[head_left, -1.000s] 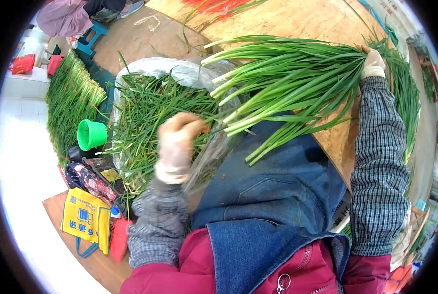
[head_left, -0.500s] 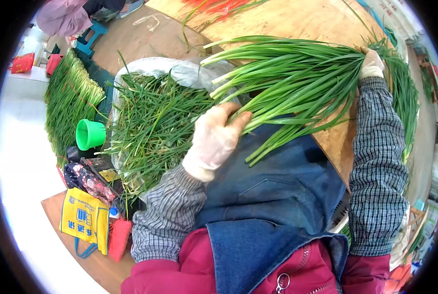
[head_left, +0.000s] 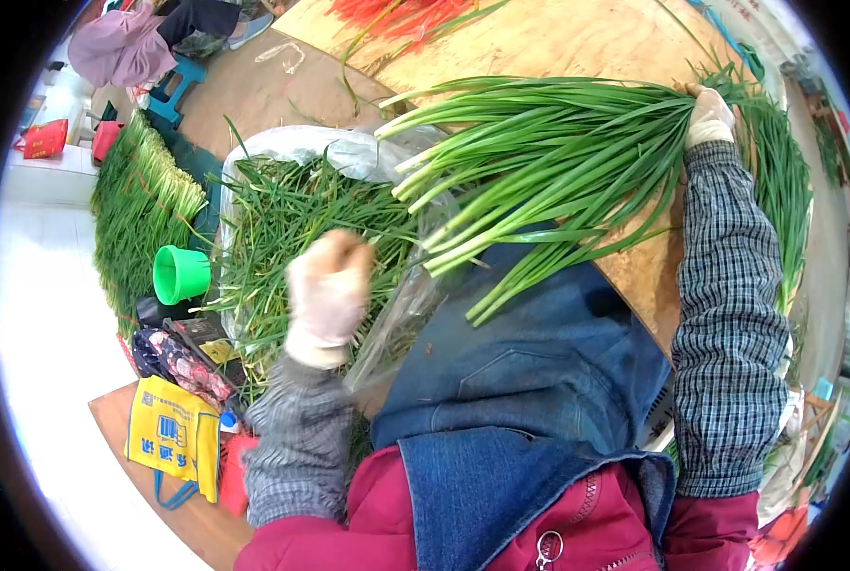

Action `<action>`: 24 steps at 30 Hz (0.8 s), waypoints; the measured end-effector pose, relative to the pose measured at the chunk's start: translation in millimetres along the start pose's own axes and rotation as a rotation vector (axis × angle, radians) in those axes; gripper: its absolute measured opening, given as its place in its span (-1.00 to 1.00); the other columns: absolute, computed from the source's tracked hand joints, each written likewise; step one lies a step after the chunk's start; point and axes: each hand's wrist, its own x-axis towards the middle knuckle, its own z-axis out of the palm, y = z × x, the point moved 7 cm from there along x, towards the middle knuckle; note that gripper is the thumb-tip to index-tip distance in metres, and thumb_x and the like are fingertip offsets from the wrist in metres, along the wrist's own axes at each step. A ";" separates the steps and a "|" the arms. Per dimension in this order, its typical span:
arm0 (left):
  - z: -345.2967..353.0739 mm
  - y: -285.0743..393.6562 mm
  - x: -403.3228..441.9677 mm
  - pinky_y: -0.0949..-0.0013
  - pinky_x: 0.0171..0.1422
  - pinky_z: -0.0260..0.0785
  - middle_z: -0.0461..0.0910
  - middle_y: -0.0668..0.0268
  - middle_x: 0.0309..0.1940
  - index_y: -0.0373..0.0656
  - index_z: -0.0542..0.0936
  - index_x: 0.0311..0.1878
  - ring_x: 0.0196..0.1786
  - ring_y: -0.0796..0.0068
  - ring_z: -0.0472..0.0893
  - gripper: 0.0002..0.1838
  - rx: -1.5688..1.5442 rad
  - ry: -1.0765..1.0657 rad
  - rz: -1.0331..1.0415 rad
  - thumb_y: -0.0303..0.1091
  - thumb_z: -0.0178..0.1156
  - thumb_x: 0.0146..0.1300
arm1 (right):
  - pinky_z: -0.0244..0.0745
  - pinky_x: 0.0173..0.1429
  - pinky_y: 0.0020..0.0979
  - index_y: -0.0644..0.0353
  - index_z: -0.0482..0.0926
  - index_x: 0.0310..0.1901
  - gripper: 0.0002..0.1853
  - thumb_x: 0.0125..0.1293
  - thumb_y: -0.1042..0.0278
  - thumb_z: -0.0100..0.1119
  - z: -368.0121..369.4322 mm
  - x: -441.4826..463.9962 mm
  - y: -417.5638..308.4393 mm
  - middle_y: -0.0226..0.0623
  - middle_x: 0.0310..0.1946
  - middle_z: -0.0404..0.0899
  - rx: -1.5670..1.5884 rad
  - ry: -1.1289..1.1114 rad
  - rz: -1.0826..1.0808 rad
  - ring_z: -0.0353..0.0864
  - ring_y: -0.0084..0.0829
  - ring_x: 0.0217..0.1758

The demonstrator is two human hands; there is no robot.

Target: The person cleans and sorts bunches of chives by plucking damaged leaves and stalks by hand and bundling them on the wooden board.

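A bunch of long green garlic chives (head_left: 558, 157) spreads out over my lap and the board, pale stem ends fanned to the left. My right hand (head_left: 708, 116), in a pale glove with bare fingertips, is closed round its leafy end. Over a plastic-lined container of loose chive leaves (head_left: 292, 219) is my left hand (head_left: 330, 290), gloved the same way and apart from the bunch. Motion smears its fingers, so I cannot make out their grip. More chives (head_left: 772, 181) lie beside and beyond my right hand.
A wooden board (head_left: 577, 43) carries red strands (head_left: 396, 14) at its far edge. On the left are stacked chives (head_left: 144, 205), a green bucket (head_left: 180, 274) and a yellow bag (head_left: 173, 433). Another person (head_left: 125, 43) is near a blue stool (head_left: 173, 90) at upper left.
My left hand has moved left and down, away from the stem ends to above the loose leaves. My right hand keeps its hold, with the bunch shifted slightly left.
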 end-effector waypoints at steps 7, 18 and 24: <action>-76.7 -53.3 -29.4 0.27 -0.28 0.34 0.47 0.24 -0.54 -0.14 0.51 -0.42 -0.44 0.27 0.47 -0.99 1.039 0.057 0.198 -0.45 0.12 0.08 | 0.46 -0.15 -0.36 0.36 0.50 -0.19 -0.75 0.15 0.36 0.06 -3.6 -29.4 -32.0 -0.15 -0.27 0.57 -0.048 -0.055 0.030 0.56 -0.29 -0.25; 64.9 64.1 14.7 0.34 -0.29 0.41 0.56 0.09 -0.42 -0.27 0.55 -0.29 -0.39 0.20 0.57 -0.84 -0.122 -0.017 0.240 -0.45 0.24 0.05 | 0.48 -0.25 -0.36 0.38 0.51 -0.26 -0.80 0.09 0.45 0.12 -8.2 -34.5 -40.2 -0.15 -0.35 0.58 0.061 -0.004 0.042 0.56 -0.31 -0.37; 64.5 75.6 9.6 0.24 -0.35 0.38 0.50 0.18 -0.54 -0.17 0.49 -0.43 -0.43 0.14 0.53 -0.93 0.026 -0.017 0.305 -0.49 0.18 -0.01 | 0.41 -0.02 -0.37 -0.03 0.62 -0.15 -0.72 0.19 0.08 0.07 -2.6 -14.5 -22.4 -0.19 -0.23 0.60 -0.356 -0.039 -0.072 0.58 -0.26 -0.12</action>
